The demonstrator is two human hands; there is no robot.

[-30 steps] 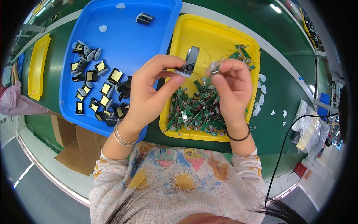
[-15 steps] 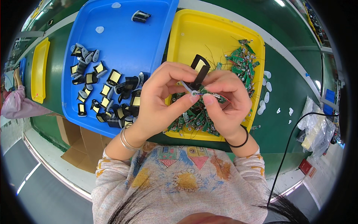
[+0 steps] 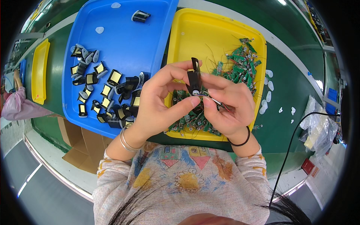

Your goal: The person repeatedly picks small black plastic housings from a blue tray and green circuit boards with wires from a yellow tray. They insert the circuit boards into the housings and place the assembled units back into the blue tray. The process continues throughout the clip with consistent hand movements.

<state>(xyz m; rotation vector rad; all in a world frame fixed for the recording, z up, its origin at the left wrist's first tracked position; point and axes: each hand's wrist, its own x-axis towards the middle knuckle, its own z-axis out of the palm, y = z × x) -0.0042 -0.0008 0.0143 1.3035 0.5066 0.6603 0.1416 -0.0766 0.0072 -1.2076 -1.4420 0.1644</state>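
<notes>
Over the yellow tray, my left hand grips a black plastic housing between thumb and fingers. The housing stands roughly upright, with a small white round part at its lower end. Close against it, my right hand pinches a small circuit board seen nearly edge-on, with thin wires trailing from it. Fingers hide much of both pieces, so I cannot tell whether they are joined. Many green circuit boards with fine wires lie in the yellow tray beneath and beyond my hands.
A blue tray at left holds several black housings with yellow pads and grey ends. White teardrop pieces lie right of the yellow tray. A black cable and plastic bags are farther right. Another person's pink sleeve shows at far left.
The black housing has turned more upright and edge-on, and its yellow pad now barely shows. The circuit board in my right hand has tilted to a thin edge. Both hands stay in nearly the same place.
</notes>
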